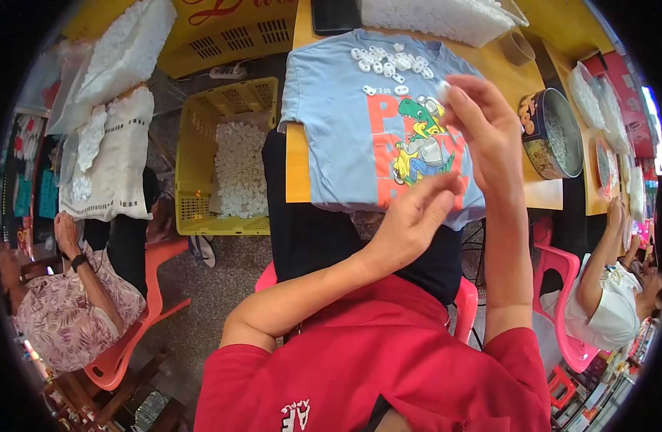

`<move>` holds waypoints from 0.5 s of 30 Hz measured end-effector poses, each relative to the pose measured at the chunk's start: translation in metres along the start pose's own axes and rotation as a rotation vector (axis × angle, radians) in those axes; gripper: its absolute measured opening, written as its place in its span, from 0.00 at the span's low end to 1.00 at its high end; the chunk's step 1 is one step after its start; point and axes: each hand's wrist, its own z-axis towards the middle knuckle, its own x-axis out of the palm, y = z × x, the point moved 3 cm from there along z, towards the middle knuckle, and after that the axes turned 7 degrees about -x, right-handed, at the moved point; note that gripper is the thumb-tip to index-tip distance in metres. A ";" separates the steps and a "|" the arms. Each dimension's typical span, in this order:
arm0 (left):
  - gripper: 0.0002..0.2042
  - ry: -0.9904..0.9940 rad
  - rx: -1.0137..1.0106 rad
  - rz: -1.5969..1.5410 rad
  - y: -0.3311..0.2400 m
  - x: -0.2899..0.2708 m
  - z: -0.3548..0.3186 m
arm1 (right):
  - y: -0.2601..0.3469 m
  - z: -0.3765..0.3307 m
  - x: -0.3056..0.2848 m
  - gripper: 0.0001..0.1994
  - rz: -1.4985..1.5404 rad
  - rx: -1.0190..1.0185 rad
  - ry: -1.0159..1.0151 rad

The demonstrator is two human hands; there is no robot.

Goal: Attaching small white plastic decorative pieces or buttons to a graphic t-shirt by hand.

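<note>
A blue-grey T-shirt (331, 137) with a dinosaur print lies spread over the wooden table in front of me. Near its neckline sits a loose group of small white plastic pieces (377, 68), oval with holes in them. One more white oval piece (401, 91) lies just below the group. My right hand (485, 119) is raised over the shirt's right side, pinching a small white plastic piece (444, 89) between thumb and fingertips. Lower down, my left hand (417, 223) hovers over the shirt's bottom edge, fingers loosely bent and slightly blurred, thumb apart, nothing visible in it.
A large tin (561, 137) of small clear or silvery bits stands at the table's right. A white heap in a tray (446, 18) fills the far edge. On the floor to the left, a yellow crate (190, 158) holds white pieces. People sit at both sides.
</note>
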 end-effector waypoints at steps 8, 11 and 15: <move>0.09 0.107 -0.023 0.232 -0.007 0.010 -0.004 | 0.036 0.036 0.098 0.15 0.064 -0.198 0.472; 0.08 0.123 -0.024 0.224 -0.009 0.011 -0.004 | 0.038 0.045 0.103 0.13 0.107 -0.221 0.627; 0.08 0.205 0.280 0.382 -0.012 0.006 -0.003 | 0.005 0.042 0.078 0.08 -0.551 -0.302 0.855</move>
